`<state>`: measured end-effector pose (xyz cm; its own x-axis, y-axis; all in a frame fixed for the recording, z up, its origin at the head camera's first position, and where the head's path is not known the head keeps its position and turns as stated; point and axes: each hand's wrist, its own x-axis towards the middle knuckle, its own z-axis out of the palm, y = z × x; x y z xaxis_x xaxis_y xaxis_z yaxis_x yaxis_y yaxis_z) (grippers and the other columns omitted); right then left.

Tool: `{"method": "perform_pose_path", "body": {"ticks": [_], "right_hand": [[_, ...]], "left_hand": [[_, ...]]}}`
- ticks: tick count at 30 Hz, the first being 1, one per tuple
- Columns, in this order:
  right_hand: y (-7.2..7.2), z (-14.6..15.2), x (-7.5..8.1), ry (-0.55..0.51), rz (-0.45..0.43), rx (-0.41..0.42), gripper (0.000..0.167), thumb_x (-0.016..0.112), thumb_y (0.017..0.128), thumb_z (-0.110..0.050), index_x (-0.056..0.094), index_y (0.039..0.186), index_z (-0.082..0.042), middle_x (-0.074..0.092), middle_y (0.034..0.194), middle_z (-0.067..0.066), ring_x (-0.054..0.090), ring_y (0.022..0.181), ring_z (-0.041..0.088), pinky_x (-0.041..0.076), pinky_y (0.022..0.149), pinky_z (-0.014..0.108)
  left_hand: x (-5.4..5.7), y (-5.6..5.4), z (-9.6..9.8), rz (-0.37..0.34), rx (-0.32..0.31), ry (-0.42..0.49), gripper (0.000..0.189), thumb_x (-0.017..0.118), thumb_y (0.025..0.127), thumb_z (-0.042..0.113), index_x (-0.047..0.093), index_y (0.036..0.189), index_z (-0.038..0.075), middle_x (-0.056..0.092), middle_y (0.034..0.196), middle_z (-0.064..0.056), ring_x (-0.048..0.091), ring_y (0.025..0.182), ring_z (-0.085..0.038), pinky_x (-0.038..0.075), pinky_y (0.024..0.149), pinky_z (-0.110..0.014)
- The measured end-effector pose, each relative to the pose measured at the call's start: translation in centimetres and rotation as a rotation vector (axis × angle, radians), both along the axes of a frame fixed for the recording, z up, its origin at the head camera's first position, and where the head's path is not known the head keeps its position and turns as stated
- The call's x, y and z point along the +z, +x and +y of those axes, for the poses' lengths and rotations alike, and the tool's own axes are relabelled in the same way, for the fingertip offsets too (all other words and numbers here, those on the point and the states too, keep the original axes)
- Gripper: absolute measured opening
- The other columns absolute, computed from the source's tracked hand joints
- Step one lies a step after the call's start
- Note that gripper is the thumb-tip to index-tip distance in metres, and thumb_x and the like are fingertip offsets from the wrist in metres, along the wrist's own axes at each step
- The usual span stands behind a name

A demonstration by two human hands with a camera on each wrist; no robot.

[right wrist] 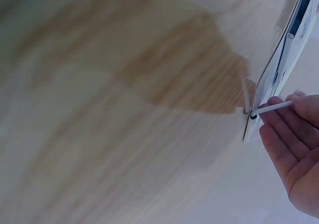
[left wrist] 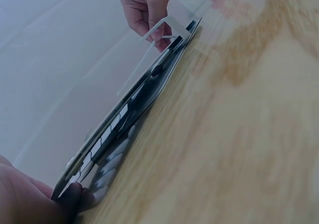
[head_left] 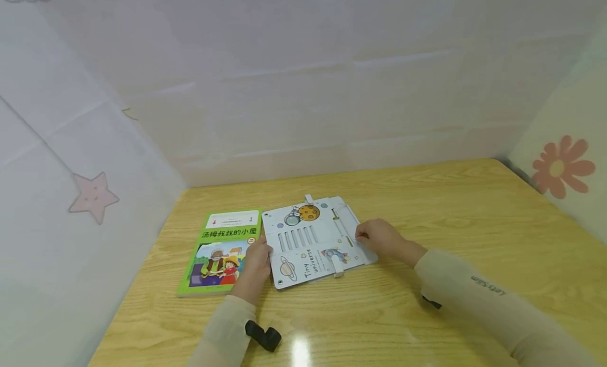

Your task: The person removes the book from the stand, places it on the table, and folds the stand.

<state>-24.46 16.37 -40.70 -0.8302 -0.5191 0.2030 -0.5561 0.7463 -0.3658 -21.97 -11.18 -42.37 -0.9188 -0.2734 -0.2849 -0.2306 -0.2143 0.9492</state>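
A white folding book stand (head_left: 324,235), printed with planets, a rocket and "Tiny universe", lies at the middle of the table. My left hand (head_left: 258,261) grips its left edge; in the left wrist view that hand (left wrist: 22,196) has fingers above and below the edge. At the stand's right edge is my right hand (head_left: 381,239). In the right wrist view the right hand (right wrist: 299,144) pinches a thin white rod (right wrist: 273,108) between thumb and fingers, the rod's end meeting the stand's edge. White page clips (head_left: 338,266) sit on the stand's near and far edges.
A green-covered picture book (head_left: 195,251) lies left of the stand, partly behind my left forearm. The wooden table (head_left: 464,214) meets a pale wall covering (head_left: 294,108) at the back, with more covering on both sides.
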Motion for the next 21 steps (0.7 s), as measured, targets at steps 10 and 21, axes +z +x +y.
{"method": "perform_pose_path", "body": {"ticks": [10,21], "right_hand": [[-0.12,-0.4,-0.42,0.063,0.057,0.042,0.008,0.061,0.078,-0.007,0.062,0.071,-0.01,0.059,0.068,-0.003,0.045,0.057,0.007,0.041,0.053,0.025],[-0.44,-0.52,-0.72,0.084,0.036,0.07,0.005,0.062,0.077,-0.006,0.067,0.078,-0.007,0.064,0.077,0.001,0.056,0.067,0.01,0.047,0.062,0.029]], "left_hand": [[0.01,-0.03,0.02,-0.005,0.005,-0.019,0.053,0.033,0.075,-0.016,0.035,0.127,-0.006,0.035,0.13,-0.019,0.026,0.121,-0.027,0.026,0.097,-0.035],[-0.02,-0.04,0.0,-0.004,0.003,-0.017,0.052,0.034,0.076,-0.015,0.035,0.127,-0.006,0.036,0.129,-0.018,0.026,0.122,-0.027,0.025,0.098,-0.035]]}}
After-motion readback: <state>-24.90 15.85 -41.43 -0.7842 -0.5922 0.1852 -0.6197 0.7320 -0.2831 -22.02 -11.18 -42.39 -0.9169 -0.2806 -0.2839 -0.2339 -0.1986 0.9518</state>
